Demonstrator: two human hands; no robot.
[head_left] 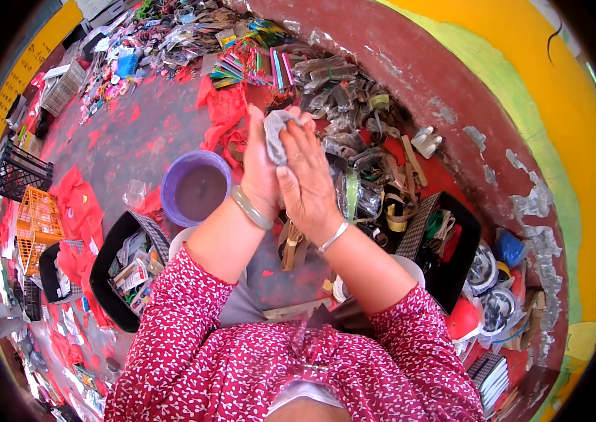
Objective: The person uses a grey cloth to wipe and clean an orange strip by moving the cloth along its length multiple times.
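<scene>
A crumpled grey cloth [276, 135] is pressed between my two hands, raised in front of me above the floor. My left hand [260, 165] stands upright with its palm turned to the right, against the cloth. My right hand [305, 172] lies over the cloth from the other side, fingers fairly straight and pointing away from me. Part of the cloth is hidden under the right fingers. Just left of my hands, on the floor, stands a purple bucket [169, 184] with murky dark water [201, 193] in it.
Belts and straps in clear plastic bags [354, 105] are heaped along the red wall on the right. Black boxes [118, 320] [463, 264] of small goods flank my legs. An orange crate [37, 228] stands at left. Red cloth [222, 105] and colourful goods lie farther off.
</scene>
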